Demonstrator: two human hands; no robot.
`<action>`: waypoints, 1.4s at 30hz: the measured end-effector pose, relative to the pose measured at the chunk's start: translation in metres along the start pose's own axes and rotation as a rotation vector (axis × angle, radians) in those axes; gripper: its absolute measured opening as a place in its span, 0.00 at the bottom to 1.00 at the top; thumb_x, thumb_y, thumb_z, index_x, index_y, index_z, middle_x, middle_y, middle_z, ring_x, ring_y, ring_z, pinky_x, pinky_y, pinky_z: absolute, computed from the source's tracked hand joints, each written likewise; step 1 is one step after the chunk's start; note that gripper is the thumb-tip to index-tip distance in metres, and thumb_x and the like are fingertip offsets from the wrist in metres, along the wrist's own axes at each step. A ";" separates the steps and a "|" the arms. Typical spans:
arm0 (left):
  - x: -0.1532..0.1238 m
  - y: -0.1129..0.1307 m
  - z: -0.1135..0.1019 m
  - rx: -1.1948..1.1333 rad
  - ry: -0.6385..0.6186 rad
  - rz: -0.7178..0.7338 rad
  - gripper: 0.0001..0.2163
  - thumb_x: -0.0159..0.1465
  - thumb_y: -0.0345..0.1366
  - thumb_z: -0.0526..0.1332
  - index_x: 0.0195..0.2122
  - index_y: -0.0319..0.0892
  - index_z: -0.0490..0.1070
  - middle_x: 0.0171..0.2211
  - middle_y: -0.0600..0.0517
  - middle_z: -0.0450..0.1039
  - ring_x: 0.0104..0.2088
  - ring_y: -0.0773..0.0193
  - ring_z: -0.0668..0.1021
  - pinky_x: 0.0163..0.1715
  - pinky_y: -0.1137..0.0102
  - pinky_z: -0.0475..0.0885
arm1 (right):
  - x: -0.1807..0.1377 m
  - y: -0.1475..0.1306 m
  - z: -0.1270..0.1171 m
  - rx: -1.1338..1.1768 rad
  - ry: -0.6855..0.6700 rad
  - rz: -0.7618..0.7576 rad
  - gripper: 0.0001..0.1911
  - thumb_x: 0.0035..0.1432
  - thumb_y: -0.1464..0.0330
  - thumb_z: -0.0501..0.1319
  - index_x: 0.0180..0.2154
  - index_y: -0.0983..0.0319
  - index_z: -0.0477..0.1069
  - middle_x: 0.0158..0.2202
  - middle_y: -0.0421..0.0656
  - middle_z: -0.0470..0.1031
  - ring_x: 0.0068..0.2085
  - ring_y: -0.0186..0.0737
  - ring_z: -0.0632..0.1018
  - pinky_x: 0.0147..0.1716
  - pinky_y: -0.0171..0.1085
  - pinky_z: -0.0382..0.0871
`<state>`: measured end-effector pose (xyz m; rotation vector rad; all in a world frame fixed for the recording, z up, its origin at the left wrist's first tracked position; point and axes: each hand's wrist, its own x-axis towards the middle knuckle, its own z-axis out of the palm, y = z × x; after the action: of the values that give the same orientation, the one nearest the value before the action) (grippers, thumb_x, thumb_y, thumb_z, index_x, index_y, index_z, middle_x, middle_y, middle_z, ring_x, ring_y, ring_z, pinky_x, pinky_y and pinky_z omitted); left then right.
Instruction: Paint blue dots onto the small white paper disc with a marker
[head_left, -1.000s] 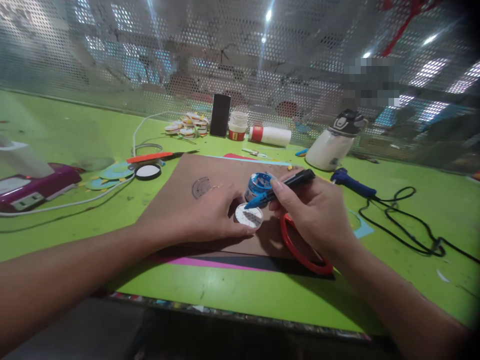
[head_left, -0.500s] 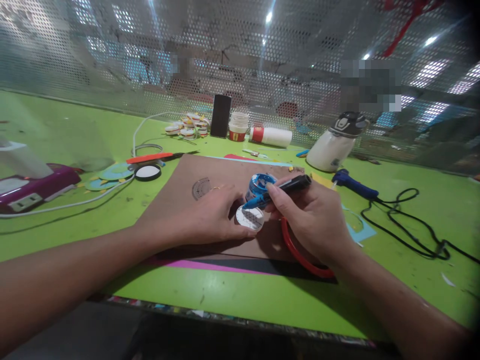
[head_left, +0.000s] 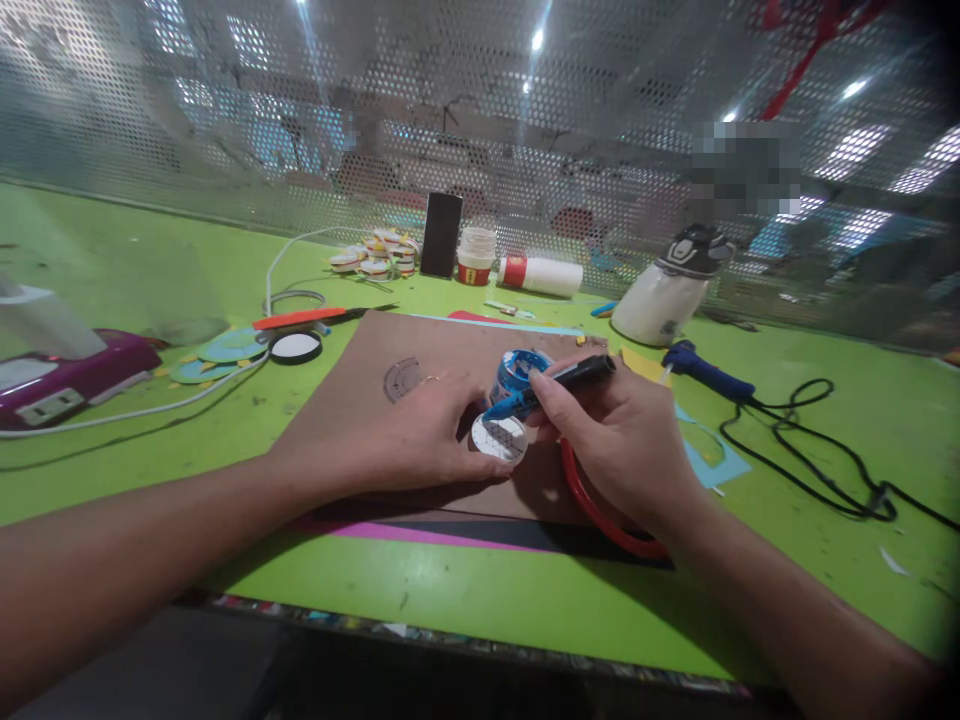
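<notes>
My left hand (head_left: 427,430) is closed around the edge of a small white disc (head_left: 499,438) marked with dark lines, thumb at its near side. My right hand (head_left: 619,425) grips a marker (head_left: 551,388) with a blue front end and black barrel; its tip meets the far left part of the disc's face. Just behind the marker stands a roll of blue tape (head_left: 519,368). A red ring-shaped handle (head_left: 600,515) shows partly under my right hand. All this lies over brown card (head_left: 352,400), with a protractor (head_left: 403,379) beyond my left hand.
A purple power strip (head_left: 82,375), white cable, orange cutter (head_left: 300,318) and black-rimmed round lid (head_left: 295,347) lie at left. Behind stand a phone (head_left: 442,235), paper cups (head_left: 476,257) and a white bottle (head_left: 664,290). A blue glue gun (head_left: 709,370) with black cord lies right.
The marker's tip has shifted very slightly left on the disc, with my right hand tilting a little. My left hand and the disc stay in place.
</notes>
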<state>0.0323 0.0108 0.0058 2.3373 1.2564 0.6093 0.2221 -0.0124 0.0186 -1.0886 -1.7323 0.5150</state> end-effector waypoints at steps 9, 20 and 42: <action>0.000 0.000 -0.001 -0.031 -0.040 0.003 0.13 0.55 0.48 0.65 0.32 0.44 0.69 0.29 0.54 0.72 0.28 0.62 0.71 0.25 0.68 0.61 | 0.000 -0.003 0.001 0.000 0.003 0.027 0.11 0.63 0.61 0.62 0.29 0.58 0.72 0.23 0.39 0.77 0.24 0.37 0.76 0.26 0.37 0.70; 0.001 -0.001 0.001 -0.007 -0.022 0.004 0.15 0.54 0.48 0.66 0.34 0.43 0.70 0.34 0.52 0.74 0.32 0.59 0.73 0.29 0.67 0.63 | 0.002 0.002 0.000 -0.112 -0.036 -0.036 0.10 0.64 0.62 0.61 0.32 0.61 0.70 0.22 0.39 0.76 0.23 0.36 0.76 0.24 0.36 0.69; 0.001 -0.002 -0.001 0.009 -0.023 -0.001 0.16 0.54 0.50 0.66 0.31 0.43 0.68 0.30 0.53 0.71 0.28 0.62 0.69 0.25 0.69 0.60 | 0.000 -0.001 0.001 -0.056 0.068 0.010 0.13 0.62 0.61 0.63 0.27 0.59 0.71 0.21 0.39 0.75 0.22 0.37 0.75 0.22 0.35 0.68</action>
<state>0.0312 0.0124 0.0055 2.3445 1.2522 0.5766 0.2210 -0.0129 0.0191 -1.1417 -1.6917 0.4330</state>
